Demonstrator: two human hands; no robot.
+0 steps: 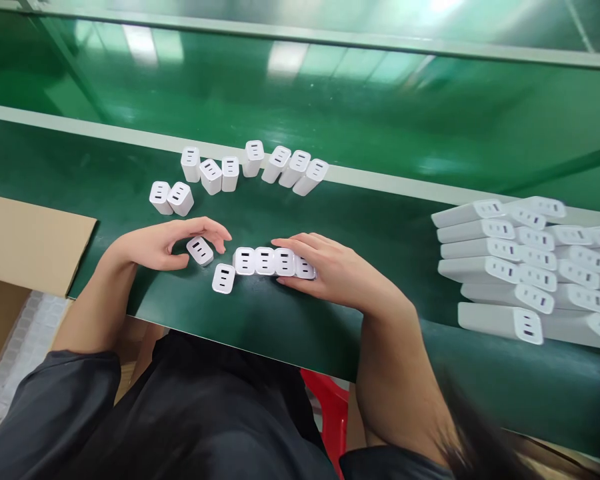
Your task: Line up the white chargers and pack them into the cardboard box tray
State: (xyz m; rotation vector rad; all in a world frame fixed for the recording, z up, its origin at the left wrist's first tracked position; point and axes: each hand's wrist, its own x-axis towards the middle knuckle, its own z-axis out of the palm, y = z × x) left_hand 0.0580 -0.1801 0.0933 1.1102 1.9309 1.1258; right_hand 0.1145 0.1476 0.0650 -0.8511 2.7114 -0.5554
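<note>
Several white multi-port USB chargers stand pressed side by side in a short row, port faces up. My right hand grips the row's right end, fingers along the far side and thumb along the near side. My left hand is curved open around a tilted charger, thumb and fingers apart; whether it touches the charger is unclear. Just left of the row and nearer to me stands a single charger, apart from both hands.
More loose chargers stand toward the back of the green work surface, with a pair at left. Stacked chargers lie at right. A cardboard box borders the left, and a red stool shows below the edge.
</note>
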